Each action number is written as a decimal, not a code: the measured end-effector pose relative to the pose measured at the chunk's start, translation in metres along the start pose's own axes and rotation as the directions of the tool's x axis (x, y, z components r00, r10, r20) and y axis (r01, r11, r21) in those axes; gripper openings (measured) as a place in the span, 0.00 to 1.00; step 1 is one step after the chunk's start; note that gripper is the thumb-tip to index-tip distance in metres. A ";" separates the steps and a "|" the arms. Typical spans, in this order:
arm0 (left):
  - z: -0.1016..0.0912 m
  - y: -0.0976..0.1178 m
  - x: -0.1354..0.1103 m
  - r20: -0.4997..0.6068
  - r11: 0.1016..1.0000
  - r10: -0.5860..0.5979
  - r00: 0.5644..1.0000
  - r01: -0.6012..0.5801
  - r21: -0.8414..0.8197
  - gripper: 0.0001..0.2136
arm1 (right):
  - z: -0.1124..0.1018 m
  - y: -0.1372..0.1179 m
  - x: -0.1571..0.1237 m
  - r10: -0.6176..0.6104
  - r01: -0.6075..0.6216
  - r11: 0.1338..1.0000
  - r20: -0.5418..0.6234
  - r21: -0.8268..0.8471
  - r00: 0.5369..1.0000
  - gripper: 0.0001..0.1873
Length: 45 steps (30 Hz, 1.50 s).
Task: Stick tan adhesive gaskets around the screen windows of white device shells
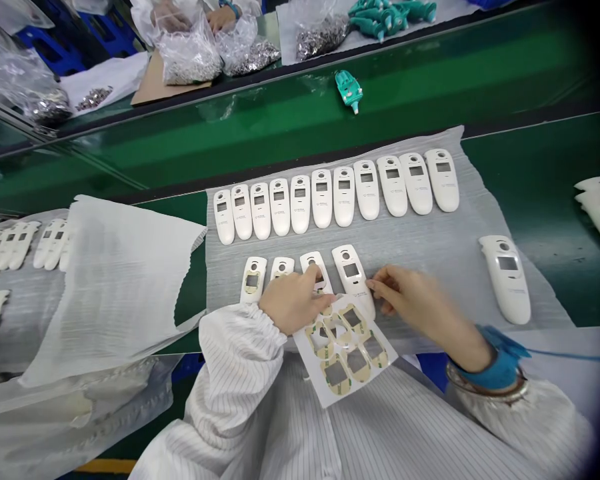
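Observation:
My left hand is closed, its fingertips pinched on a sticker sheet with several clear windows ringed in yellow adhesive. The sheet lies at the table's near edge. My right hand has its fingers pressed together against the lower edge of a white plastic housing with a small window. That housing is the rightmost of a short near row of white housings. A long far row of white housings lies behind on grey foam sheet. A blue strap circles my right wrist.
One white housing lies alone at the right. A folded white foam sheet lies at the left, with more housings beyond. A teal part rests on the green conveyor belt. Another person's hands handle bags of metal parts opposite.

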<state>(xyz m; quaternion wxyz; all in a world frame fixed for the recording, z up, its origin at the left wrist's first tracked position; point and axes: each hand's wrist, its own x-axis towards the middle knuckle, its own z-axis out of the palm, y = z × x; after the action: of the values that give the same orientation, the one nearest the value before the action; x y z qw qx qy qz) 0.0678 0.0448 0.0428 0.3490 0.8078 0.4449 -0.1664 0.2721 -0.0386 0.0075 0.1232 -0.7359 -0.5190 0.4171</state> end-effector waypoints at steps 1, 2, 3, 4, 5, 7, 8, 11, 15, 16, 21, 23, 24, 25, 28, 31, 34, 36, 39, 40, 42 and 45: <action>0.000 0.001 -0.003 -0.028 0.999 0.021 0.999 -0.022 -0.040 0.18 | -0.001 -0.001 -0.005 -0.025 0.017 0.996 -0.082 -0.091 0.996 0.12; 0.000 0.001 -0.006 -0.056 0.994 0.047 0.997 -0.052 -0.098 0.17 | -0.002 -0.004 -0.010 -0.069 0.050 0.991 -0.150 -0.126 0.986 0.13; 0.000 0.001 -0.010 -0.081 0.981 0.077 0.994 -0.090 -0.174 0.16 | -0.003 -0.007 -0.015 -0.137 0.117 0.987 -0.189 -0.113 0.972 0.13; 0.000 0.002 -0.014 -0.094 0.956 0.106 0.990 -0.128 -0.266 0.13 | -0.004 -0.012 -0.019 -0.221 0.211 0.975 -0.190 -0.069 0.957 0.15; 0.001 0.002 -0.017 -0.093 0.914 0.136 0.986 -0.162 -0.373 0.12 | -0.004 -0.018 -0.022 -0.309 0.311 0.950 -0.150 -0.010 0.939 0.20; 0.003 0.001 -0.022 -0.096 0.786 0.179 0.979 -0.201 -0.584 0.09 | -0.003 -0.028 -0.024 -0.434 0.430 0.894 0.012 0.125 0.901 0.30; 0.004 -0.001 -0.024 -0.115 0.719 0.176 0.978 -0.208 -0.663 0.09 | -0.002 -0.031 -0.024 -0.452 0.429 0.882 0.092 0.195 0.887 0.30; 0.009 -0.007 -0.027 -0.203 0.587 0.088 0.975 -0.216 -0.780 0.14 | 0.004 -0.033 -0.019 -0.404 0.325 0.872 0.162 0.366 0.900 0.13; 0.016 -0.014 -0.028 -0.193 0.497 0.008 0.981 -0.171 -0.851 0.11 | 0.014 -0.026 -0.016 -0.366 0.300 0.865 0.098 0.401 0.925 0.11; 0.018 -0.015 -0.028 -0.185 0.485 -0.001 0.983 -0.161 -0.860 0.11 | 0.015 -0.024 -0.016 -0.381 0.329 0.862 0.064 0.386 0.922 0.10; 0.019 -0.013 -0.026 -0.179 0.522 0.010 0.984 -0.158 -0.838 0.11 | 0.015 -0.024 -0.017 -0.563 0.601 0.774 -0.219 0.200 0.797 0.08; 0.019 -0.012 -0.025 -0.167 0.530 0.027 0.986 -0.156 -0.834 0.11 | 0.013 -0.026 -0.016 -0.626 0.670 0.736 -0.277 0.099 0.729 0.06; 0.019 -0.013 -0.025 -0.164 0.526 0.034 0.986 -0.157 -0.836 0.11 | 0.013 -0.026 -0.015 -0.652 0.693 0.719 -0.299 0.049 0.697 0.07; 0.020 -0.013 -0.024 -0.159 0.515 0.042 0.986 -0.158 -0.843 0.12 | 0.012 -0.027 -0.015 -0.675 0.712 0.702 -0.316 0.002 0.667 0.07; 0.023 -0.015 -0.020 -0.151 0.453 0.045 0.988 -0.155 -0.878 0.12 | 0.011 -0.027 -0.013 -0.741 0.749 0.647 -0.347 -0.141 0.574 0.09; 0.026 -0.015 -0.016 -0.155 0.448 0.020 0.988 -0.147 -0.882 0.11 | 0.012 -0.025 -0.014 -0.792 0.775 0.589 -0.352 -0.229 0.498 0.10; 0.027 -0.014 -0.014 -0.164 0.530 -0.033 0.986 -0.122 -0.839 0.10 | 0.014 -0.023 -0.016 -0.801 0.811 0.561 -0.354 -0.165 0.482 0.09; 0.027 -0.012 -0.014 -0.168 0.582 -0.048 0.985 -0.109 -0.806 0.10 | 0.013 -0.021 -0.017 -0.774 0.823 0.568 -0.343 -0.005 0.533 0.09; 0.027 -0.009 -0.015 -0.152 0.631 0.024 0.988 -0.133 -0.765 0.10 | 0.006 -0.018 -0.017 -0.632 0.707 0.614 -0.317 0.351 0.707 0.05; 0.028 -0.008 -0.015 -0.137 0.642 0.058 0.989 -0.142 -0.754 0.10 | 0.002 -0.017 -0.015 -0.554 0.622 0.626 -0.294 0.470 0.779 0.03; 0.031 -0.006 -0.015 -0.110 0.666 0.125 0.986 -0.166 -0.728 0.10 | -0.007 -0.014 -0.008 -0.393 0.422 0.640 -0.199 0.642 0.898 0.03; 0.037 -0.002 -0.013 -0.122 0.705 0.238 0.964 -0.258 -0.661 0.08 | -0.015 -0.011 0.007 -0.222 0.195 0.688 -0.054 0.699 0.974 0.08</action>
<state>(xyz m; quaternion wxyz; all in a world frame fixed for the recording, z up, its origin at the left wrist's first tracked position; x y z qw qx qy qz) 0.0604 0.0114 0.0237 0.6293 0.6821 0.3670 0.0645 0.2769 -0.0241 0.0198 0.4301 -0.5631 -0.4044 0.5782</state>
